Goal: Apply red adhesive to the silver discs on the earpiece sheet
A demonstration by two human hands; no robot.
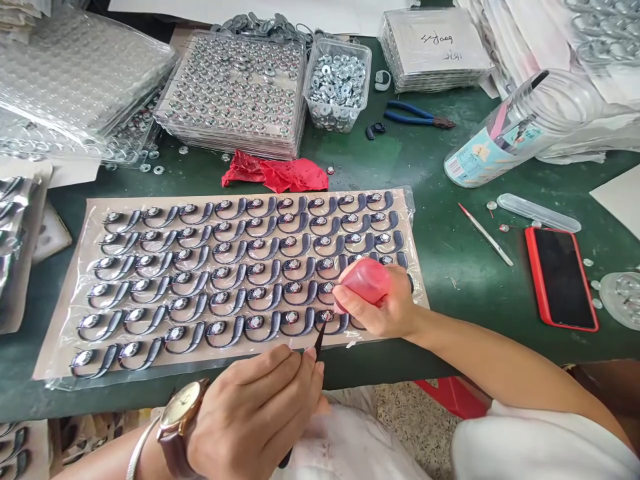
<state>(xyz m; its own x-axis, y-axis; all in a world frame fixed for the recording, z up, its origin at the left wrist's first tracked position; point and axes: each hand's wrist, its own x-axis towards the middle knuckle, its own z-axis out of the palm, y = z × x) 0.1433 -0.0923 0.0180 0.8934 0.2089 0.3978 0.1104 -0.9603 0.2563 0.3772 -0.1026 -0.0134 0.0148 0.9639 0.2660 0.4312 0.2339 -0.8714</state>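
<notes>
Pinched in my left hand (265, 407), which wears a watch (183, 407) on the wrist, are dark pointed tweezers (320, 339). Their tip meets a small round silver part on a black curved piece (327, 319) in the front row. My right hand (387, 310) is wrapped round a pink squeeze bottle (367, 281), tilted just above the same piece; its nozzle is hidden. Under both lies a plastic-covered sheet (60, 333) bearing rows of black curved pieces with round silver parts. My right hand covers some pieces on the right side.
Behind the sheet are a red cloth (280, 175), stacked trays (235, 87), a tub of metal discs (337, 83) and blue-handled pliers (420, 117). To the right are a clear jar (520, 130), a thin white stick (485, 233) and a red-cased phone (563, 277).
</notes>
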